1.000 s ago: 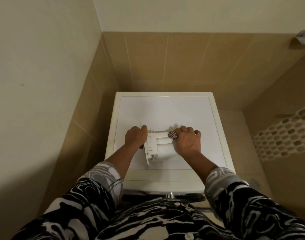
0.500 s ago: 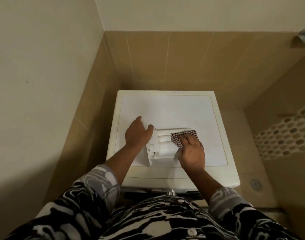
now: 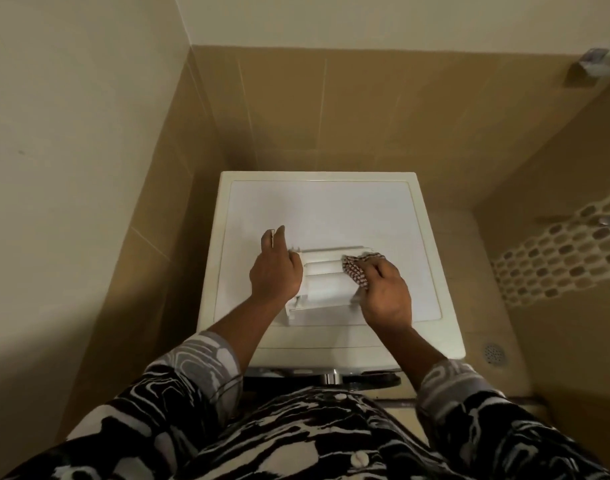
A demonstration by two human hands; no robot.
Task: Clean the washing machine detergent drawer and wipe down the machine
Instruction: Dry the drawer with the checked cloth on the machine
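The white detergent drawer (image 3: 326, 284) lies on top of the white washing machine (image 3: 331, 209), near its front. My left hand (image 3: 274, 271) steadies the drawer's left end, palm over it and two fingers stretched out toward the back. My right hand (image 3: 386, 294) holds a small red-and-white checked cloth (image 3: 353, 273) against the drawer's right end. The drawer's left end is hidden under my left hand.
The machine stands in a tiled corner, with walls close at the left and behind. Tiled floor with a round drain (image 3: 493, 353) lies to the right. A mosaic tile band (image 3: 556, 247) runs along the right wall. A metal fitting (image 3: 596, 62) sticks out up high.
My right hand with the cloth has slid along the drawer's right end. My left hand shifted over the drawer's left end, its fingers now stretched out. The drawer has turned slightly.
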